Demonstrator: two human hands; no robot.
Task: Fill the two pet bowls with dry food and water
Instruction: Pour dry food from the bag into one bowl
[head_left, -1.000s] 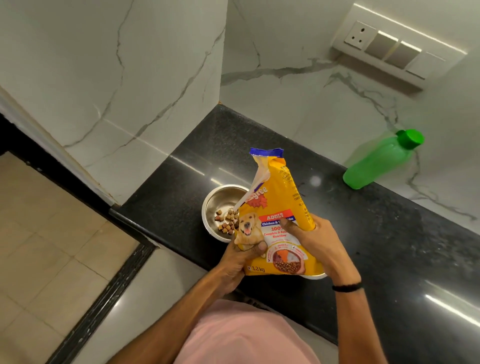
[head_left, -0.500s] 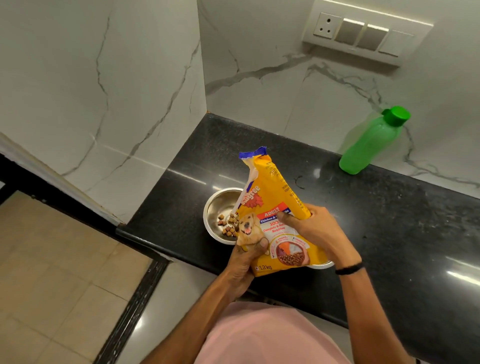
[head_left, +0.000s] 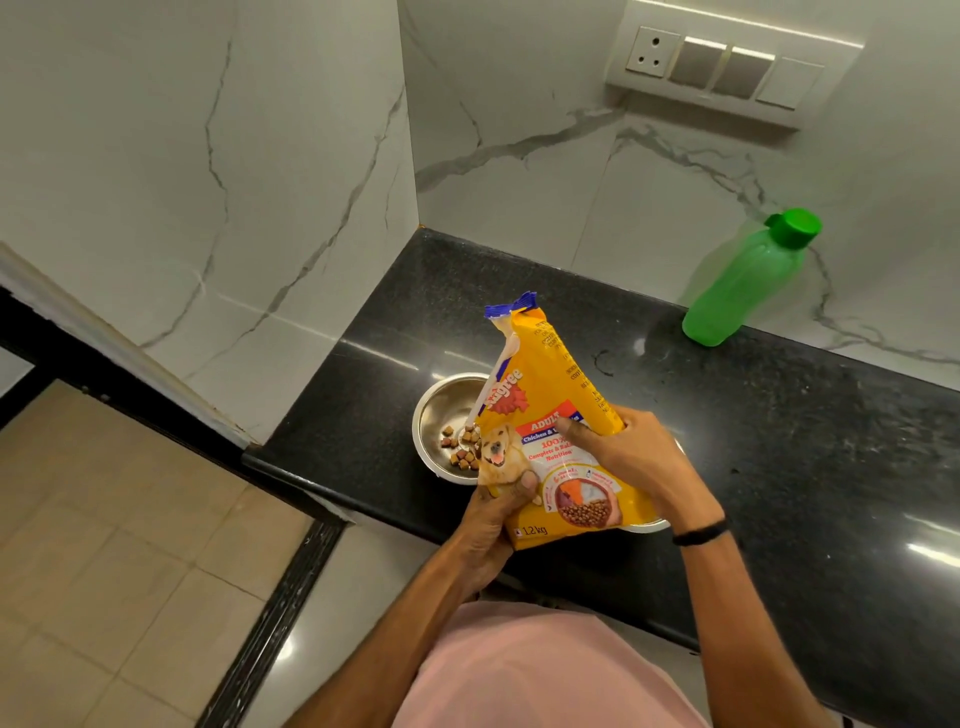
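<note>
A yellow dog food bag (head_left: 550, 395) stands nearly upright above the black counter (head_left: 779, 441). My left hand (head_left: 498, 514) grips its lower left corner, and my right hand (head_left: 628, 457) holds its right side at mid height. Behind the bag on the left sits a steel bowl (head_left: 441, 410) with a small heap of brown kibble (head_left: 462, 452) in it. Only a sliver of rim of a second steel bowl (head_left: 652, 526) shows below the bag, beside my right wrist. A green water bottle (head_left: 743, 280) with its cap on stands at the back right against the wall.
Marble walls close the counter at the back and on the left, forming a corner. A switch panel (head_left: 722, 67) is mounted on the back wall. The counter's front edge drops to a tiled floor (head_left: 104, 571) on the left.
The bag has stayed upright in both hands over the bowls with hardly any motion. The camera view has shifted, so everything sits a little more to the right and lower.
</note>
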